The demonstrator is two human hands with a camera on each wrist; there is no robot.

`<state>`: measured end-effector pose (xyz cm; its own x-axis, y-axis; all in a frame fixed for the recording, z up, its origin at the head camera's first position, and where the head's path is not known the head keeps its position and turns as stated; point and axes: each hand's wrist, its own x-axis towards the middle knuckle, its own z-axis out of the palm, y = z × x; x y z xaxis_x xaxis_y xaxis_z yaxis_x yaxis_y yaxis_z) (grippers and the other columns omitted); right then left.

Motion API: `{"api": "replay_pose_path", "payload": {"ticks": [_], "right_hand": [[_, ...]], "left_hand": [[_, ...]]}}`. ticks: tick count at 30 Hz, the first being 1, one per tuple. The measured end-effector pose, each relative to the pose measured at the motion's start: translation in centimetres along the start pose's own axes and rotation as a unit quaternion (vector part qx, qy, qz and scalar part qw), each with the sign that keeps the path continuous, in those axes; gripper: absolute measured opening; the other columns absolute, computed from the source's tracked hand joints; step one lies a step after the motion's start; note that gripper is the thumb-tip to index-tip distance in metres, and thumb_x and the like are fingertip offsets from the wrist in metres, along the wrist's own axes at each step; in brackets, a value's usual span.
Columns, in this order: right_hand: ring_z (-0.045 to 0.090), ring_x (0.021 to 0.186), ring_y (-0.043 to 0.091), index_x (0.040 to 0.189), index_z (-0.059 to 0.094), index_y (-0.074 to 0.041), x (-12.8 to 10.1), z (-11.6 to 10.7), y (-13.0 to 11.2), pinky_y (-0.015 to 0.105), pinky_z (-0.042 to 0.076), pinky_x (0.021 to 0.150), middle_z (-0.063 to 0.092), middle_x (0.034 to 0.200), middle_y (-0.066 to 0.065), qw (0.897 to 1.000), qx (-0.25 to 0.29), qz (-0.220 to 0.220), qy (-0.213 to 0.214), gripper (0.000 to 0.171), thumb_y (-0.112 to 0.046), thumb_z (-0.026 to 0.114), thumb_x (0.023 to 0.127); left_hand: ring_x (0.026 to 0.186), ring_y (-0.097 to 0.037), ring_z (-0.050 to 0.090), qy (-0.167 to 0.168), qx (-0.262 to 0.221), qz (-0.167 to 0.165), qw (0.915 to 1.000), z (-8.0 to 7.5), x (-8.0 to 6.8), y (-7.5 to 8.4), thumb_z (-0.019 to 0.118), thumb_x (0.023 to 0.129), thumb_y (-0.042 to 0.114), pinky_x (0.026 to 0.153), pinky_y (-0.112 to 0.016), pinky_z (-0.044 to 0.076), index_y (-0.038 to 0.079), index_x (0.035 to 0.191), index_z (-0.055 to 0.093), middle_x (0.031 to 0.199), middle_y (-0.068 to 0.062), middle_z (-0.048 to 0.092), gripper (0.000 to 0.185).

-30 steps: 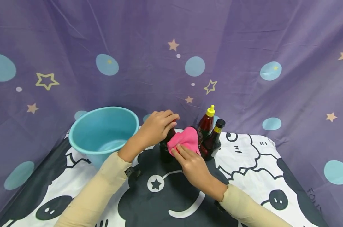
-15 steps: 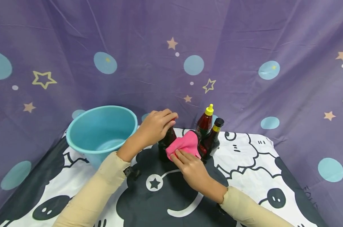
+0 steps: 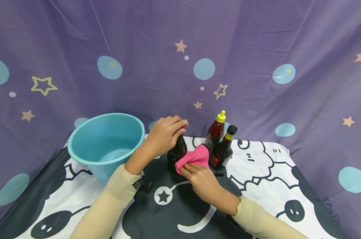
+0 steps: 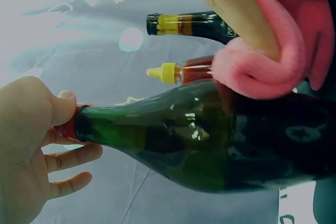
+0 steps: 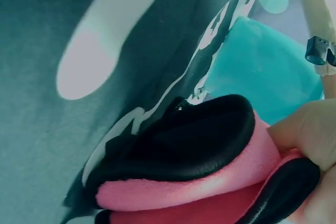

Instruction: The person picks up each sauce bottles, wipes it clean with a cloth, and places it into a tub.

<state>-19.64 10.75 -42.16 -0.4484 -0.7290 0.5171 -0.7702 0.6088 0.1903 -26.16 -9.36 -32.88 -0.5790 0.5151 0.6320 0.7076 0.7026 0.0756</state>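
My left hand (image 3: 165, 136) pinches the red cap (image 4: 65, 129) of a dark green glass bottle (image 3: 177, 152) between thumb and fingers, with the other fingers spread below it in the left wrist view. The bottle stands on the table in the head view. A pink cloth (image 3: 199, 156) with black edging is bunched in my right hand (image 3: 202, 182), whose fingers press it to the bottle's lower right side. In the right wrist view the cloth (image 5: 210, 190) hangs in folds and hides the bottle.
Just right of the cloth stand a red sauce bottle (image 3: 215, 131) with a yellow nozzle and a dark bottle (image 3: 223, 151) with a black cap. A blue basin (image 3: 107, 159) is at the left. Behind hangs a purple curtain (image 3: 156, 39); a sheep-print cloth (image 3: 162, 222) covers the table.
My right hand has slid the pink cloth down the bottle, baring more of the glass above it. The left hand stays at the cap.
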Motion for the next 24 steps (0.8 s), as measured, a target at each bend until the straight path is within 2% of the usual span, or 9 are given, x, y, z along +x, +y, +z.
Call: {"api": "replay_pose_path", "payload": {"ticks": [8,13,19,24], "right_hand": [[0.074,0.096,0.012,0.108,0.079,-0.015,0.9,-0.7,0.3,0.028,0.059,0.083,0.079,0.104,-0.001,0.998,-0.001,-0.004,-0.065,0.031,0.003,0.075,0.083],[0.074,0.095,0.011,0.11,0.079,-0.016,1.1,-0.2,0.4,0.027,0.059,0.081,0.079,0.105,-0.002,0.993,0.015,-0.02,-0.116,0.03,0.003,0.072,0.087],[0.073,0.09,0.008,0.104,0.081,-0.021,0.8,0.6,0.6,0.027,0.058,0.076,0.078,0.104,-0.006,0.988,0.008,-0.027,-0.154,0.03,0.001,0.072,0.086],[0.073,0.094,0.009,0.105,0.081,-0.021,0.6,0.8,1.0,0.029,0.058,0.078,0.078,0.109,-0.005,0.98,0.017,-0.034,-0.198,0.036,0.005,0.071,0.083]], "left_hand": [[0.095,-0.028,0.064,0.018,0.008,-0.015,0.9997,0.0,-0.3,0.6,0.058,0.104,0.023,0.09,-0.045,0.053,0.01,0.122,0.07,0.109,-0.005,0.07,0.025],[0.094,-0.028,0.063,0.025,0.026,-0.026,0.999,-0.1,-0.5,1.0,0.06,0.103,0.02,0.088,-0.046,0.053,0.01,0.123,0.071,0.11,-0.006,0.07,0.025],[0.094,-0.028,0.063,0.027,0.046,-0.019,0.9984,0.2,-0.6,1.2,0.058,0.104,0.021,0.087,-0.045,0.053,0.01,0.124,0.07,0.111,-0.006,0.07,0.026],[0.097,-0.027,0.063,0.026,0.052,-0.017,0.9982,0.5,-0.6,1.0,0.059,0.104,0.02,0.092,-0.045,0.053,0.01,0.126,0.069,0.113,-0.007,0.07,0.026]]}}
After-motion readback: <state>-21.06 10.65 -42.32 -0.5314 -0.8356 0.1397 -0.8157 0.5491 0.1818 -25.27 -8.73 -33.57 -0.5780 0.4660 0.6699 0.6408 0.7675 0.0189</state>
